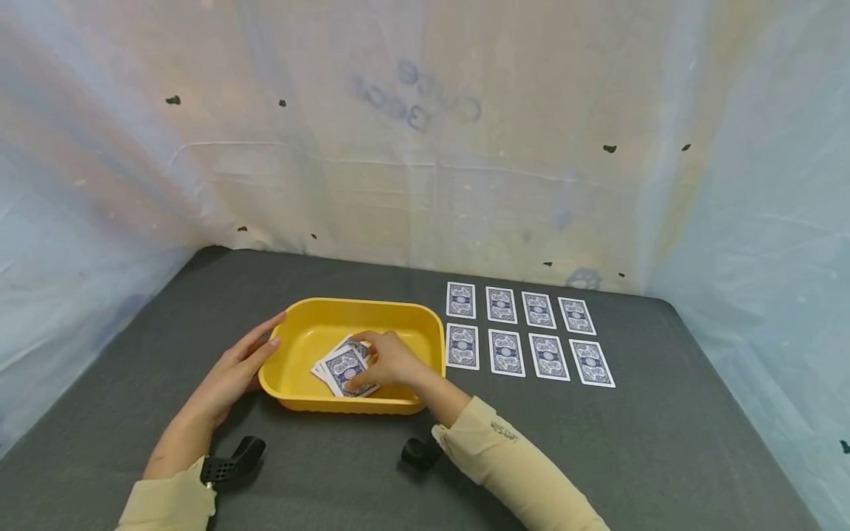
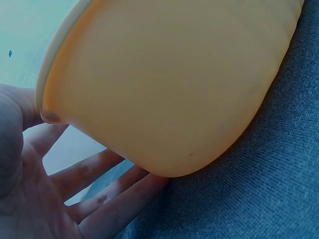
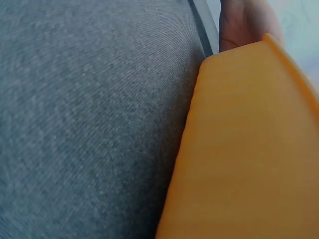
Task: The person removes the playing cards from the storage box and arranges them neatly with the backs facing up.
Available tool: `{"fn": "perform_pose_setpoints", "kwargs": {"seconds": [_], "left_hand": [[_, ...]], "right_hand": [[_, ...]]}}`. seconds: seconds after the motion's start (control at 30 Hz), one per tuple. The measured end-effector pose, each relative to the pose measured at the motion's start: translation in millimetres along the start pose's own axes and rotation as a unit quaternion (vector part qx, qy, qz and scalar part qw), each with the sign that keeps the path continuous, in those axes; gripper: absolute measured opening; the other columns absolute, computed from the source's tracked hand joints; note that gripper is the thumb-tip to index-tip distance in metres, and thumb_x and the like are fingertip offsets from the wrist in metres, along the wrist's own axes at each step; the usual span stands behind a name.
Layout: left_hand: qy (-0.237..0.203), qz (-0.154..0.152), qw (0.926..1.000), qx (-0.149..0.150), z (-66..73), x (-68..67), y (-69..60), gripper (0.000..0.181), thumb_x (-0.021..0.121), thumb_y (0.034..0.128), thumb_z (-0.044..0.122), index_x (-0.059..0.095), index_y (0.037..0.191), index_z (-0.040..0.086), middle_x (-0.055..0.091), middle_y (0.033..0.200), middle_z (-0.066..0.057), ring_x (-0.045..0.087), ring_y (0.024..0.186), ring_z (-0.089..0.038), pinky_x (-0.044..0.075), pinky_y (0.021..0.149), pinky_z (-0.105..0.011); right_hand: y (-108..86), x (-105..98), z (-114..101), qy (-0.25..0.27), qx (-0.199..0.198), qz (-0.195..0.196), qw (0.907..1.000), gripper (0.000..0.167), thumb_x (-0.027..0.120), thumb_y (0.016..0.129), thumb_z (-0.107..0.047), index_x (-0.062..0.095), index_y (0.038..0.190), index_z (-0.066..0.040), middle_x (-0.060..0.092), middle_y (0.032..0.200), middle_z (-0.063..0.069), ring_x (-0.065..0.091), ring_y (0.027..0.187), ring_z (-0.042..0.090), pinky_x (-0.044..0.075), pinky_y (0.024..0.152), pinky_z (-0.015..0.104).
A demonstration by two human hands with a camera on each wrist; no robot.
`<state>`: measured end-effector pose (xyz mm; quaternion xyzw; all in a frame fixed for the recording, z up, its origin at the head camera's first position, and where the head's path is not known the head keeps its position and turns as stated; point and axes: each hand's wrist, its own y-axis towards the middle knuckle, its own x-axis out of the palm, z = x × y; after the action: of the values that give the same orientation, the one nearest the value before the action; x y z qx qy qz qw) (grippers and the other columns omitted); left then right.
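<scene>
A yellow plastic basin (image 1: 302, 402) stands on the dark cloth, left of centre. My left hand (image 1: 229, 376) holds its left end; in the left wrist view the thumb hooks over the rim and the other fingers (image 2: 117, 204) reach along the outer wall. Inside the basin lies a loose fanned pile of blue-backed playing cards (image 1: 341, 365). My right hand (image 1: 392, 358) reaches over the right front wall and grips at the top card, its thumb on the near edge and fingers at the far edge. The right wrist view shows only the basin's outside wall (image 3: 249, 144), hiding the right fingers.
To the right of the basin, several face-down playing cards (image 1: 507, 352) lie in two rows. The nearest column sits close to the basin's right edge. A pale sheet (image 1: 425, 206) hangs behind the grey-black table (image 1: 598, 457) and along its sides.
</scene>
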<state>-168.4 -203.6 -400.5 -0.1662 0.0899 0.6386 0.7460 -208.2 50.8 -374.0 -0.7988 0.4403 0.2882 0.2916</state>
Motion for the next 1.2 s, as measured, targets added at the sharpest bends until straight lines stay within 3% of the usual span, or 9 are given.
{"fn": "perform_pose_setpoints", "kwargs": {"seconds": [0.27, 0.53, 0.87, 1.2], "left_hand": [[-0.002, 0.000, 1.0000, 0.000, 0.6, 0.7, 0.2, 0.061, 0.039, 0.1018, 0.045, 0.016, 0.155, 0.026, 0.034, 0.147, -0.026, 0.054, 0.113, -0.027, 0.054, 0.080, -0.032], [0.004, 0.003, 1.0000, -0.004, 1.6, 2.3, 1.0, 0.062, 0.040, 0.1011, 0.047, 0.016, 0.155, 0.027, 0.034, 0.148, -0.026, 0.054, 0.113, -0.028, 0.053, 0.080, -0.032], [0.013, 0.006, 0.9999, -0.002, 2.1, 2.2, 0.4, 0.062, 0.039, 0.1011, 0.048, 0.016, 0.155, 0.027, 0.035, 0.147, -0.026, 0.052, 0.116, -0.032, 0.053, 0.082, -0.036], [0.013, 0.002, 0.9999, -0.004, 2.0, 1.4, 0.1, 0.063, 0.039, 0.1011, 0.048, 0.015, 0.155, 0.027, 0.035, 0.147, -0.026, 0.054, 0.114, -0.027, 0.053, 0.081, -0.034]], "right_hand": [[-0.7, 5.3, -1.0, -0.044, 0.002, -0.009, 0.9990, 0.080, 0.089, 0.066, -0.020, 0.053, 0.138, -0.019, 0.045, 0.107, 0.007, 0.045, 0.085, 0.016, 0.037, 0.068, 0.022], [-2.5, 6.0, 0.7, -0.053, 0.010, 0.016, 0.9984, 0.077, 0.090, 0.064, -0.022, 0.053, 0.132, -0.015, 0.048, 0.109, 0.006, 0.048, 0.087, 0.016, 0.042, 0.075, 0.025], [-10.0, -0.2, 0.5, 0.002, 0.011, 0.025, 0.9996, 0.068, 0.086, 0.070, -0.018, 0.050, 0.128, -0.016, 0.060, 0.100, 0.003, 0.052, 0.084, 0.014, 0.043, 0.076, 0.027], [-14.2, -3.6, 1.7, 0.032, -0.006, 0.027, 0.9991, 0.063, 0.080, 0.075, -0.009, 0.050, 0.130, -0.015, 0.056, 0.078, 0.001, 0.050, 0.067, 0.013, 0.040, 0.062, 0.022]]}}
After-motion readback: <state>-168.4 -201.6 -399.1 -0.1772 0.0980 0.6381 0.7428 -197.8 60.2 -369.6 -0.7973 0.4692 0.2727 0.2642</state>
